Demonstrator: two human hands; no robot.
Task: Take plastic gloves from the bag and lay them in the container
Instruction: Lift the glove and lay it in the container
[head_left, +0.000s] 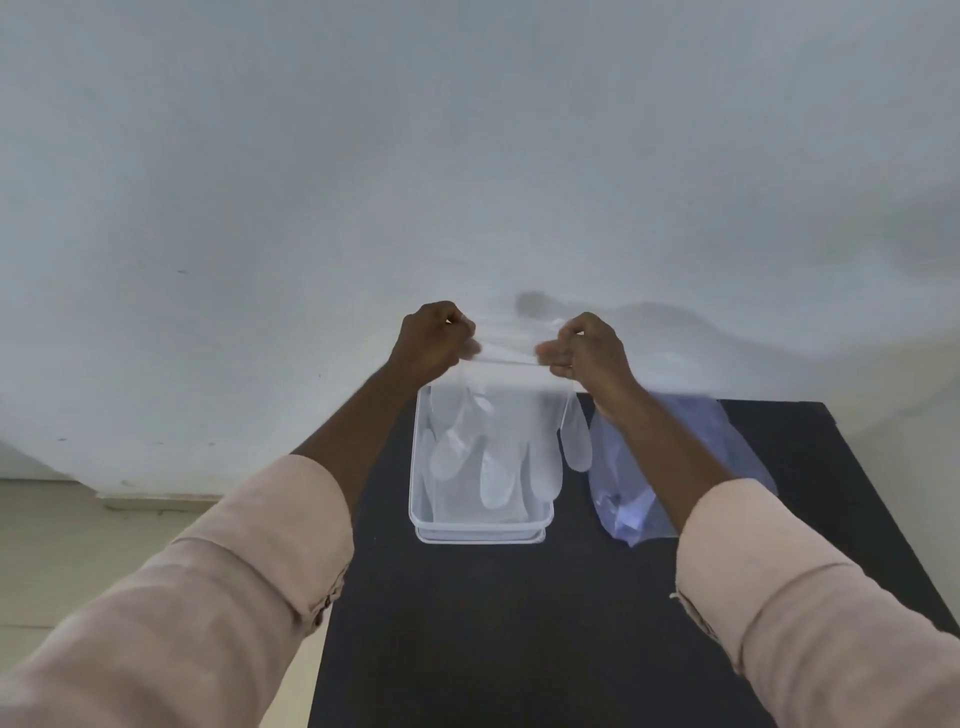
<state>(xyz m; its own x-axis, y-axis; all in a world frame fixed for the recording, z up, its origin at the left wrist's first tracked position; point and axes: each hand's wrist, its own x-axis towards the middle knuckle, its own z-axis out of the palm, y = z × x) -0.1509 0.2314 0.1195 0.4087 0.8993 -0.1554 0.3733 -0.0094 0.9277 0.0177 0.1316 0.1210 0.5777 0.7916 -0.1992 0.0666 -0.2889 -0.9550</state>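
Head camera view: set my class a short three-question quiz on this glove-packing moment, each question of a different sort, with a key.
1. True or false: the plastic glove lies flat inside the container.
2. Which holds the glove's cuff? A. left hand only B. right hand only C. both hands
3. Fill in: the bag lies on the black table to the ____ of the container.

Key: 1 false, it hangs above it; 2 C; 3 right.

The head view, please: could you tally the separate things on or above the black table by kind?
Clear plastic glove, held up by left hand and right hand: 1
Clear plastic container: 1
Bluish plastic bag: 1
Total: 3 things on or above the black table.
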